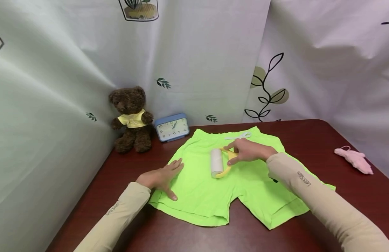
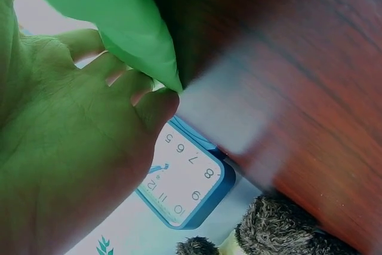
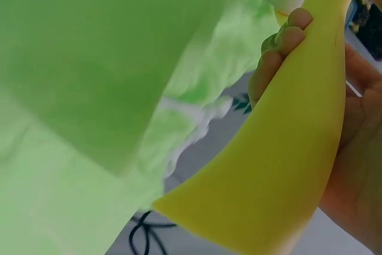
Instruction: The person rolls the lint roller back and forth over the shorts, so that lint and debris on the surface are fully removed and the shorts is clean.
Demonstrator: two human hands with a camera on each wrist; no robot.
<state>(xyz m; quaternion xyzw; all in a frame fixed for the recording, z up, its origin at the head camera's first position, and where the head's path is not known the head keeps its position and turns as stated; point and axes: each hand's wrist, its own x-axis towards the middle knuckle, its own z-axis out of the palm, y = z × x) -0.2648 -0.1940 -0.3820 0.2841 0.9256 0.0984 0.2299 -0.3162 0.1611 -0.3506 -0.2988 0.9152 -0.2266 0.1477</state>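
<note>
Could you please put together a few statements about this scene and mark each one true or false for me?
1. The right hand grips the yellow handle of the roller. True.
2. The left hand, its fingers spread, touches the bright green shorts. True.
3. In the head view, the brown teddy bear is to the left of the clock. True.
4. The teddy bear is dressed in red. False: its shirt is yellow.
5. The pink item lies on top of the shorts. False: it lies on the table, to the right of the shorts in the head view.
6. The roller's cylinder is black. False: it is white.
</note>
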